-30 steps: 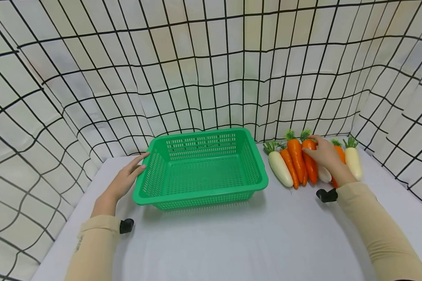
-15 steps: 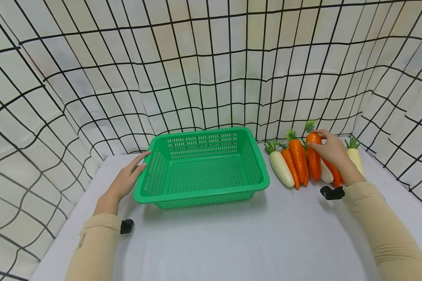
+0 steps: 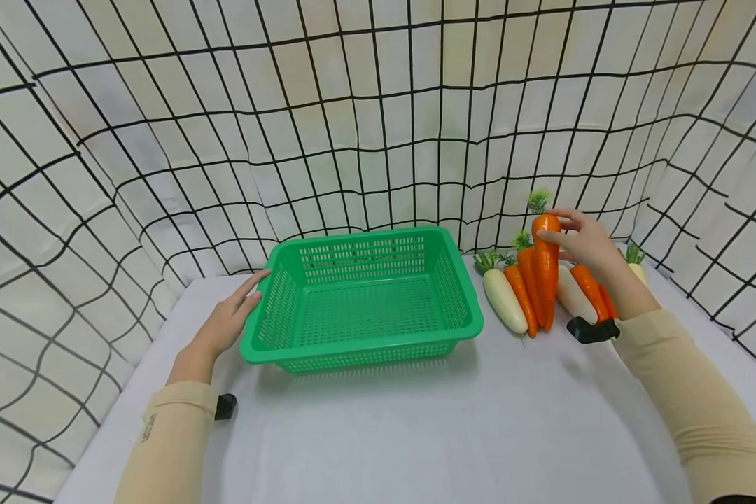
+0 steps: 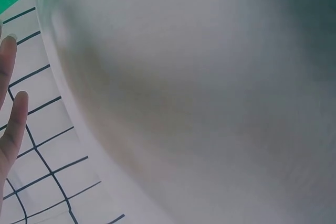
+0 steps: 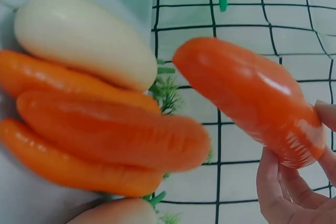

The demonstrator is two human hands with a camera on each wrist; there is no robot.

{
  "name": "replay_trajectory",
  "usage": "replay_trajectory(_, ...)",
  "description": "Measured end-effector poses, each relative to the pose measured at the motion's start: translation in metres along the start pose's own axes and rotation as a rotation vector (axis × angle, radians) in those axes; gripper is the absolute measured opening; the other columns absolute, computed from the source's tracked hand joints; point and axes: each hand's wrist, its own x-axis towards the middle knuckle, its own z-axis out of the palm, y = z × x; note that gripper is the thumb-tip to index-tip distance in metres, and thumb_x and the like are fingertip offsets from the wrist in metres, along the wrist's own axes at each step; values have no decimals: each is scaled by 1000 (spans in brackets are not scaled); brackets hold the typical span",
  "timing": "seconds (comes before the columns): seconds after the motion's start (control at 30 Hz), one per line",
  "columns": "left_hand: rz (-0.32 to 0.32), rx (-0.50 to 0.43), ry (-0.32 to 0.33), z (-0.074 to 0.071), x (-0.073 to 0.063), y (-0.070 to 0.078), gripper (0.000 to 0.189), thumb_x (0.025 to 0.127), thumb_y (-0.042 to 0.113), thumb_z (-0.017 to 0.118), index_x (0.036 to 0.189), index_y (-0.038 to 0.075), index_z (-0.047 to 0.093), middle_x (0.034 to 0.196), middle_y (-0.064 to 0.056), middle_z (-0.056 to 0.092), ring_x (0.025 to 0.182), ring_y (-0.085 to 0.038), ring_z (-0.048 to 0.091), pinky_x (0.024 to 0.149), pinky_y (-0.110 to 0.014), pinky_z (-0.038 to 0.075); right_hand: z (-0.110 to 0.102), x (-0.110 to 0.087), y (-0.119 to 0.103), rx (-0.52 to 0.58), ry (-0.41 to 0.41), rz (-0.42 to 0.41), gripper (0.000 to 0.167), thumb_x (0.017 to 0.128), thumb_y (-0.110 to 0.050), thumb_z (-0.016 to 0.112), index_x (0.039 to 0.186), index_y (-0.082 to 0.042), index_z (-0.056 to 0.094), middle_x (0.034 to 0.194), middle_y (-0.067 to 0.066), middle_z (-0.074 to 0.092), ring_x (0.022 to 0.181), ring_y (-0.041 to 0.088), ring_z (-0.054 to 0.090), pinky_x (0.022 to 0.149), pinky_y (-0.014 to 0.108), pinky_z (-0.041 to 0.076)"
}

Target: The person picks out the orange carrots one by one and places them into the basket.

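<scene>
My right hand (image 3: pixel 582 241) pinches an orange carrot (image 3: pixel 547 255) near its leafy top and holds it raised, tip down, above the row of vegetables. In the right wrist view the held carrot (image 5: pixel 252 98) is apart from the others, gripped at its thick end by thumb and fingers (image 5: pixel 272 182). Several carrots (image 3: pixel 519 290) and a white radish (image 3: pixel 504 301) lie just left of and below it. My left hand (image 3: pixel 227 322) rests with straight fingers against the left rim of a green plastic basket (image 3: pixel 359 350). The basket has nothing in it.
Right of the held carrot lie another white radish (image 3: pixel 573 294), more carrots (image 3: pixel 591 290) and a pale radish partly behind the right arm. A black wire grid (image 3: pixel 378 140) over white cloth encloses the back and sides of the white table (image 3: pixel 378 434).
My right hand has taken hold of a carrot from the row, lifted it off the table and moved it slightly left. The left hand stays at the basket rim.
</scene>
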Motion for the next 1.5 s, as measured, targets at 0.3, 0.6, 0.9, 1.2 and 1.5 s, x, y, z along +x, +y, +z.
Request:
replay_trajectory(0.3, -5, 30, -15, 1, 0, -2, 57, 113, 45, 26, 165, 23, 20, 103, -25, 60, 101, -44, 59, 95, -70, 40, 11, 7, -28, 98, -107, 14, 75, 104, -39, 60, 165, -15, 22, 160, 24, 28, 132, 34, 44, 101, 38, 50)
replay_trajectory(0.6, -11, 39, -11, 1, -1, -2, 58, 113, 47, 25, 165, 24, 20, 109, -28, 60, 108, -49, 58, 97, -72, 38, 33, 14, -55, 214, -192, -15, 66, 106, -25, 58, 163, -12, 27, 155, 23, 33, 131, 35, 44, 109, 55, 40)
replay_trajectory(0.9, -25, 61, -21, 1, 1, -3, 58, 112, 48, 24, 165, 24, 19, 79, -12, 55, 84, -33, 60, 90, -65, 42, 58, 24, -74, 347, -223, 26, 66, 106, -27, 58, 163, -13, 28, 149, 16, 39, 130, 34, 48, 111, 51, 39)
replay_trajectory(1.2, -29, 57, -26, 0, -1, -3, 58, 112, 47, 23, 166, 24, 18, 75, -11, 55, 81, -32, 60, 92, -66, 42, 88, 43, -91, 540, -277, 74, 60, 107, -20, 56, 160, -10, 31, 139, 11, 45, 129, 36, 48, 113, 52, 35)
replay_trajectory(1.5, -31, 55, -3, 0, 1, -1, 59, 112, 49, 24, 165, 24, 21, 118, -29, 60, 103, -45, 60, 97, -71, 40, 123, 50, -109, 566, -332, 85, 58, 108, -19, 55, 161, -12, 33, 147, 17, 42, 134, 40, 46, 112, 54, 37)
